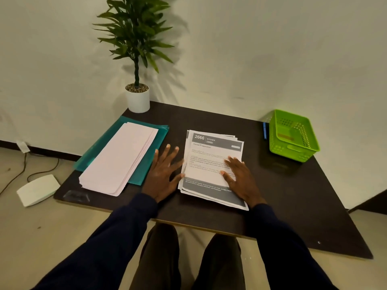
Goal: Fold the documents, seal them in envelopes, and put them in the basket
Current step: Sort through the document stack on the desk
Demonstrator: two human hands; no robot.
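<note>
So we've got the stack of documents (211, 164) sitting mid-table (293, 195), right in front of us. It's portrait-wise: the long axis runs away from us, with the "2666 KITCHEN" header at the far end and the dark footer band at our end, so the text reads upright to us. The sheets are a bit fanned, not squared up.

Our left hand (164, 174) lies flat on the table just left of the stack, fingers spread wide, thumb touching the stack's left edge. Our right hand (240, 176) rests flat on the lower right part of the top sheet, fingers straight and slightly apart. Nothing is pinched.

Off to the left, a pile of envelopes (119, 158) lies on a teal folder (161, 132), its long axis slanting from near-left to far-right. The green basket (293, 135) sits at the far right corner, well apart from the documents, with a blue pen (265, 130) just beside it. A potted plant (138, 99) stands at the back left corner.
</note>
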